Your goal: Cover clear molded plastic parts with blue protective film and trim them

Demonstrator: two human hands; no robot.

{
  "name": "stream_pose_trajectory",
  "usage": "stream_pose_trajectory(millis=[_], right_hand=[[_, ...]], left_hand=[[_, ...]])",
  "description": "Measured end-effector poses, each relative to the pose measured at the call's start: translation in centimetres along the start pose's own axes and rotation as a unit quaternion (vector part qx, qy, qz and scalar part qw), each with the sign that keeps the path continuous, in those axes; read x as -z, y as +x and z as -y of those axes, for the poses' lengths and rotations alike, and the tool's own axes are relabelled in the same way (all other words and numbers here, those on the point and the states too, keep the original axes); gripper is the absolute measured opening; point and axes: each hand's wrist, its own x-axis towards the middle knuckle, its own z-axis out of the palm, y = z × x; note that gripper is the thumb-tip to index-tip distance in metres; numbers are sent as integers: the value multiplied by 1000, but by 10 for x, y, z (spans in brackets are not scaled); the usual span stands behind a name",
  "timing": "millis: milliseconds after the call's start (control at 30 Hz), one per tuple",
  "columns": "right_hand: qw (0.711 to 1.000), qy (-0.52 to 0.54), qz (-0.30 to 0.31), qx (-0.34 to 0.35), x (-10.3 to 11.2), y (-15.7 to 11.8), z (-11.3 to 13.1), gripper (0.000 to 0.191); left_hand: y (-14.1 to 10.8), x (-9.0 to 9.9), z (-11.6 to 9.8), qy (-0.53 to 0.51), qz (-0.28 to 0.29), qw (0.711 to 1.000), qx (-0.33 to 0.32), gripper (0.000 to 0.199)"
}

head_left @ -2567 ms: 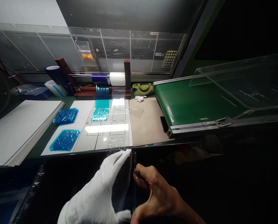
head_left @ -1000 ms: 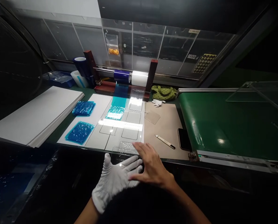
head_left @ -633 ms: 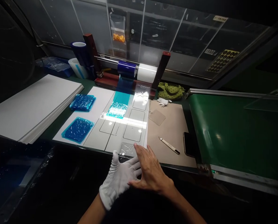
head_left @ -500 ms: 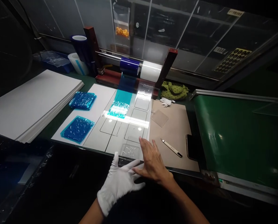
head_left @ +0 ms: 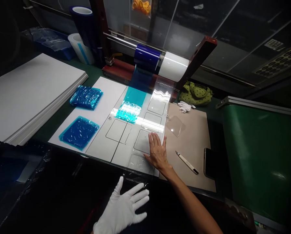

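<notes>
Far L, stack of white sheets (head_left: 30, 97), then blue film piece (head_left: 79, 132) on a white board. Near edge, L hand in white glove (head_left: 119, 208) is wide open, fingers spread, holding nothing, over the dark bench edge. Clear plastic sheet (head_left: 140, 164) lies flat on the marked template board (head_left: 118, 131), touching the heel of the bare R hand (head_left: 157, 152), which is flat on the board, fingers slightly spread, gripping nothing. Just R, tan mat (head_left: 194, 136) w/ clear square plate (head_left: 175, 125) and craft knife (head_left: 186, 162)
</notes>
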Motion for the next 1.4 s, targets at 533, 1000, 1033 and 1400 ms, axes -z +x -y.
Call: stream_pose_trajectory(millis=[533, 1000, 1033, 1400], right_hand=[[999, 8, 50, 13, -17, 11, -8, 96], [934, 115, -151, -302, 7, 67, -96, 44], [917, 130, -149, -346, 6, 79, -107, 45], [863, 238, -177, -409, 14, 88, -118, 26]], left_hand=[[0, 12, -15, -34, 24, 999, 2, 85], [-6, 6, -19, -14, 55, 998, -16, 82], [-7, 4, -19, -11, 55, 998, -17, 82], [-23, -10, -13, 178, 70, 979, -67, 76]])
